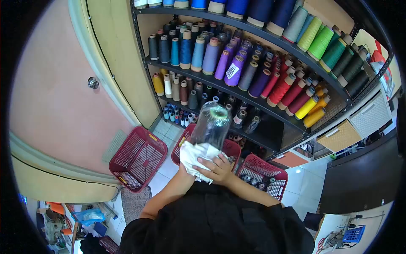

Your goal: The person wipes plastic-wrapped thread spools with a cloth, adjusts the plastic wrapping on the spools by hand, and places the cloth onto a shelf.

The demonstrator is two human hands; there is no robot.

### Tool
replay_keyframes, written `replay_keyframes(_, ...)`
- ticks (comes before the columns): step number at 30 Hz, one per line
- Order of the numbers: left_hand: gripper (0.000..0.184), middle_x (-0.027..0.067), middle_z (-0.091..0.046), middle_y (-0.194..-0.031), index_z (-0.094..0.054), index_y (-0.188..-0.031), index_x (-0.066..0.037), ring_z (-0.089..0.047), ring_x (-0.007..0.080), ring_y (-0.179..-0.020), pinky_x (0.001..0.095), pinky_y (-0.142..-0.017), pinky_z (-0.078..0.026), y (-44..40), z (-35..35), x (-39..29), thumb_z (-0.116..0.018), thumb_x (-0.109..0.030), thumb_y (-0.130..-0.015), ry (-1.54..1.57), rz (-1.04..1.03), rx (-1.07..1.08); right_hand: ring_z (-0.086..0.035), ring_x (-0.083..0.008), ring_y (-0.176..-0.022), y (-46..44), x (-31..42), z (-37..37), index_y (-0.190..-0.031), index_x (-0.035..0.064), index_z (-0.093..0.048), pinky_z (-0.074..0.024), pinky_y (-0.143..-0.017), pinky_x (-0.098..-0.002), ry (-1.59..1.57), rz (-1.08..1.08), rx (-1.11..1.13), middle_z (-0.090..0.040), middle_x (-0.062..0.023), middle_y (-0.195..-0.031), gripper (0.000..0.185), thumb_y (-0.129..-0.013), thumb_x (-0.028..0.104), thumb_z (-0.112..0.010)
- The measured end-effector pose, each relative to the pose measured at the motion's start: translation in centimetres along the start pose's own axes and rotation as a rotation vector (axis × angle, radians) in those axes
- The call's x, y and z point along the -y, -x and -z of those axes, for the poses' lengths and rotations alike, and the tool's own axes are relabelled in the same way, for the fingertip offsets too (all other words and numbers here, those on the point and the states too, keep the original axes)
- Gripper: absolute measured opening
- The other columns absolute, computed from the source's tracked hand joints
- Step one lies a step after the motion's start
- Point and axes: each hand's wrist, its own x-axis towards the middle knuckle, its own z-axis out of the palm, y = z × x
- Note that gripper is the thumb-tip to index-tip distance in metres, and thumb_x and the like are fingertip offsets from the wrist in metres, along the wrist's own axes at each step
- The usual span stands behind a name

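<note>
A thread cone in a clear plastic wrap [211, 122] stands out in front of my body, its greenish top showing through the plastic. Bunched around its lower end is a white cloth [195, 157]. My right hand [216, 168] lies over the cloth with its fingers bent against it. On the other side, my left hand [185, 174] holds the cloth from the left, its fingers mostly hidden beneath it. The cloth hides the bottom of the wrapped cone.
A metal shelf [258, 95] full of coloured thread cones stands ahead. On the floor are a red basket [146, 142] at left, another basket [231, 148] behind my hands, and a third basket [277, 172] holding small spools. A pink door [55, 84] is at left.
</note>
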Motion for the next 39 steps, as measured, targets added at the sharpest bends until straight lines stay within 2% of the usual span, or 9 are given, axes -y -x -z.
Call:
replay_keyframes(5,0.047,0.0103,-0.062,-0.115,-0.057,-0.116,-0.008,-0.059,0.027,-0.107,0.0426,-0.096,-0.044,-0.8,-5.8,2.4,-0.042,-0.045,-0.091,-0.213,-0.19,-0.499,-0.057,-0.0302,-0.099,1.6,-0.3,-0.8,-0.1,0.0217,-0.065,-0.0452,-0.085,-0.0429,-0.148,-0.379,-0.192,-0.057,-0.0147,-0.111,0.031,-0.071,0.025,-0.073)
replay_keyframes(9,0.048,0.0093,-0.058,-0.121,-0.051,-0.123,-0.006,-0.055,0.0253,-0.112,0.0407,-0.097,-0.042,-0.6,-6.6,3.4,-0.04,-0.042,-0.093,-0.314,-0.215,-0.467,-0.053,-0.0209,-0.114,-4.2,0.5,2.9,-0.13,-0.0043,-0.036,-0.0441,-0.092,-0.0338,-1.225,-1.036,-0.853,-0.05,-0.0179,-0.124,0.056,-0.085,0.027,-0.048)
replay_keyframes(15,0.06,0.0158,-0.056,-0.121,-0.048,-0.126,-0.001,-0.055,0.029,-0.111,0.0421,-0.095,-0.043,0.6,-6.5,0.4,-0.043,-0.046,-0.088,-0.467,-0.13,-0.275,-0.051,-0.0203,-0.112,-1.3,2.4,2.5,-0.132,-0.0053,-0.04,-0.0391,-0.096,-0.0326,-1.325,-1.633,-0.509,-0.051,-0.0123,-0.126,0.049,-0.092,0.024,-0.04)
replay_keyframes(21,0.063,0.0199,-0.058,-0.118,-0.048,-0.126,-0.001,-0.059,0.0319,-0.105,0.0419,-0.093,-0.045,2.4,-8.5,0.8,-0.05,-0.043,-0.079,-0.75,-0.099,-0.634,-0.058,-0.035,-0.104,-4.5,-1.2,8.7,-0.103,-0.006,-0.063,-0.0445,-0.09,-0.0414,-1.178,-0.831,-0.019,-0.06,-0.0255,-0.109,0.05,-0.085,0.038,-0.048)
replay_keyframes(23,0.064,0.0199,-0.058,-0.119,-0.048,-0.128,-0.001,-0.059,0.0318,-0.105,0.0398,-0.093,-0.046,3.0,-2.6,-1.0,-0.049,-0.044,-0.08,-0.263,0.064,-0.067,-0.061,-0.0416,-0.098,-7.0,-1.6,8.9,-0.092,-0.0029,-0.069,-0.0472,-0.085,-0.0467,-1.197,-0.404,-0.139,-0.06,-0.0299,-0.109,0.049,-0.085,0.04,-0.046)
replay_keyframes(24,0.064,0.0196,-0.058,-0.118,-0.046,-0.13,0.0,-0.059,0.031,-0.106,0.0386,-0.094,-0.046,3.3,-6.1,-0.1,-0.048,-0.042,-0.082,-0.58,0.041,-0.546,-0.06,-0.0413,-0.1,-7.1,-1.8,8.7,-0.093,-0.0031,-0.068,-0.0463,-0.086,-0.0468,-1.209,-0.376,-0.114,-0.06,-0.0293,-0.109,0.049,-0.085,0.04,-0.046)
replay_keyframes(25,0.064,0.0196,-0.058,-0.118,-0.046,-0.13,0.0,-0.059,0.031,-0.106,0.0386,-0.094,-0.046,3.5,-4.7,-0.3,-0.048,-0.042,-0.082,-0.579,0.044,-0.55,-0.059,-0.041,-0.103,-7.2,-1.9,8.5,-0.095,-0.0032,-0.068,-0.0454,-0.088,-0.0469,-1.219,-0.347,-0.09,-0.06,-0.0287,-0.11,0.05,-0.085,0.04,-0.046)
replay_keyframes(33,0.072,0.0191,-0.059,-0.115,-0.044,-0.128,0.007,-0.061,0.0248,-0.101,0.0334,-0.089,-0.047,2.3,-9.0,1.2,-0.058,-0.035,-0.072,-0.806,-0.007,-0.228,-0.057,-0.0177,-0.098,-3.3,-2.7,5.1,-0.116,-0.0069,-0.055,-0.0425,-0.087,-0.0289,-1.281,-1.314,0.063,-0.062,-0.01,-0.106,0.04,-0.087,0.022,-0.053)
replay_keyframes(39,0.06,0.019,-0.067,-0.088,-0.06,-0.103,0.013,-0.067,0.0232,-0.074,0.0302,-0.069,-0.053,3.1,-7.5,-0.6,-0.055,-0.039,-0.073,-0.86,0.028,-0.256,-0.06,-0.0256,-0.104,-4.8,-6.8,6.9,-0.127,0.0017,-0.047,-0.0477,-0.093,-0.0393,-1.399,-1.683,-0.563,-0.059,-0.0135,-0.118,0.046,-0.094,0.032,-0.038)
